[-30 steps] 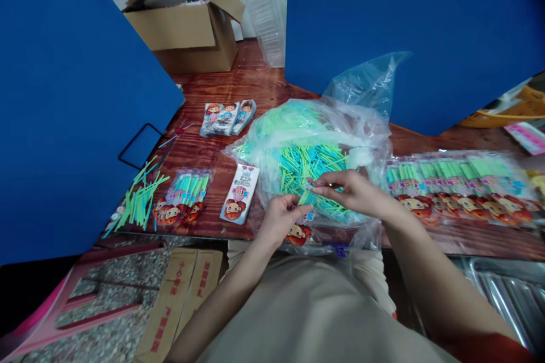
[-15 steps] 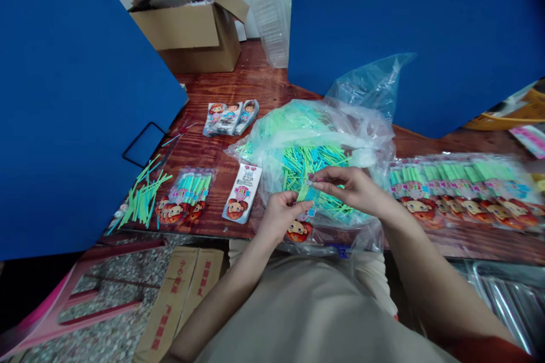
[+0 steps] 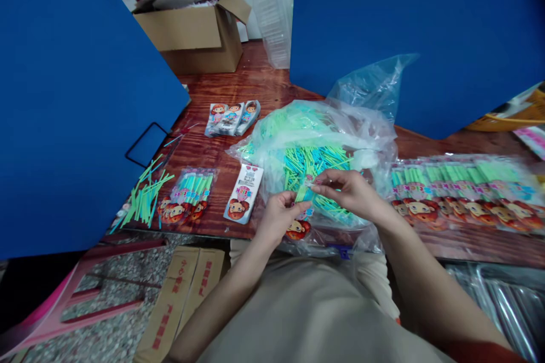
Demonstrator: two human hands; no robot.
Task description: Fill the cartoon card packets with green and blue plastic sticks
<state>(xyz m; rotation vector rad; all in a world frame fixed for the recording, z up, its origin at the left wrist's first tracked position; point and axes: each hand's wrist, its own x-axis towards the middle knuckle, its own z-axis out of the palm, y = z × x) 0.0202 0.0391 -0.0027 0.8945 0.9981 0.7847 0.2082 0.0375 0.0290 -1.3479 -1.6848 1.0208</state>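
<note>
My left hand (image 3: 279,218) holds a printed packet (image 3: 297,229) with a cartoon face at its lower end, low over the front of the bag. My right hand (image 3: 347,193) pinches a small bunch of thin green and blue sticks (image 3: 305,193) at the packet's top, close to my left fingers. Behind both hands, a clear plastic bag (image 3: 317,142) lies open, filled with many loose sticks (image 3: 315,164). Part of the packet is hidden by my fingers.
Filled packets (image 3: 187,195) and loose green sticks (image 3: 145,198) lie on the wooden table (image 3: 264,85), with a printed card (image 3: 243,193) and more packets (image 3: 464,193) nearby. Blue panels (image 3: 426,22) stand behind. A cardboard box (image 3: 191,34) sits at the back.
The view has drifted slightly, so the table and its contents sit a little further right. Both hands keep their hold on the packet and sticks.
</note>
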